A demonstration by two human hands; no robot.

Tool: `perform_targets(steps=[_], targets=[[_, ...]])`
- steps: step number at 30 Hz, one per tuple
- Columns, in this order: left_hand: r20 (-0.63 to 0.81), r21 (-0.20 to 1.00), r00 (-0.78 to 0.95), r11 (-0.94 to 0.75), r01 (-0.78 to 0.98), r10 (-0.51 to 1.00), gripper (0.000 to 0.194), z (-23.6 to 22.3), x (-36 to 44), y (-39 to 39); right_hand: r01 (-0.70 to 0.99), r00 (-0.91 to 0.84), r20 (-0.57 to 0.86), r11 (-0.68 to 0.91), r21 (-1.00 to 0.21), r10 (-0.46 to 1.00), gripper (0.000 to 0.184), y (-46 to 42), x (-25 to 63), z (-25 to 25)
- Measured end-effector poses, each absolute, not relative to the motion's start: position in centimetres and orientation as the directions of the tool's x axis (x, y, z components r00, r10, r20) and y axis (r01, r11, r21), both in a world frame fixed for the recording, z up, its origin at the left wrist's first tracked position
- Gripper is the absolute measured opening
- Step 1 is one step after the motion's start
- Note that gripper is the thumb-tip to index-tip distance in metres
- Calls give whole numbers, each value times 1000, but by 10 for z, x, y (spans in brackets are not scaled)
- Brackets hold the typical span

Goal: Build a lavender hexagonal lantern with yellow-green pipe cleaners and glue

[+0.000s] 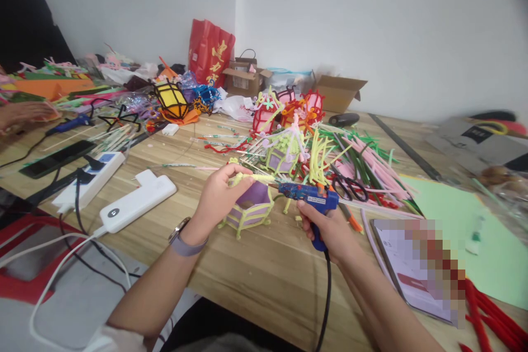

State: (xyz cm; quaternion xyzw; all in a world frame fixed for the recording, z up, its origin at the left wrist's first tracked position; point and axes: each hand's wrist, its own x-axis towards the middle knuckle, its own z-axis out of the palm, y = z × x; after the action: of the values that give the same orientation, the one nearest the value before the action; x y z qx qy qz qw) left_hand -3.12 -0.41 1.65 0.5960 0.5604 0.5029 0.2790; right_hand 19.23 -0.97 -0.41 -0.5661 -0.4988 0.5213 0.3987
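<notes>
My right hand [322,223] is closed around the handle of a blue hot glue gun [307,193], whose nozzle points left. In my left hand [225,195] a pale yellow-green pipe cleaner piece [258,177] is pinched, its end close to the nozzle; whether they touch I cannot tell. Just below the left fingers, a six-sided lantern frame [249,216] of yellow-green pipe cleaners with purple panels stands on the wooden table [256,280]. Behind it is a similar lantern [284,157] with a pink-purple top. The glue gun's black cord hangs toward me.
White power strips [138,203] with cables lie at left, near a co-worker's hand [27,115]. Black-handled scissors [350,188], pipe cleaner bundles [375,162] and a tablet [412,269] are on the right. Finished lanterns [171,100], a red bag [208,55] and cardboard boxes [338,93] line the back.
</notes>
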Motion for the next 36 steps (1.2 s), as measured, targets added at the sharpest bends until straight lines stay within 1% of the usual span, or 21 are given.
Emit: perform_targets(steps=[20,28,36], targets=[[278,897,-134,-207,391,951,23,15,-33,-4,179,-17,-202,-195,-964,979,49,-10,190,-2],[298,898,-134,-230,374,945,21,14,-32,-3,187,-20,-207,-200,-962,978,49,-9,192,-6],[273,915,-128,-216,341,953,23,15,-32,-3,195,-18,-194,-186,-963,981,51,-8,194,-8]])
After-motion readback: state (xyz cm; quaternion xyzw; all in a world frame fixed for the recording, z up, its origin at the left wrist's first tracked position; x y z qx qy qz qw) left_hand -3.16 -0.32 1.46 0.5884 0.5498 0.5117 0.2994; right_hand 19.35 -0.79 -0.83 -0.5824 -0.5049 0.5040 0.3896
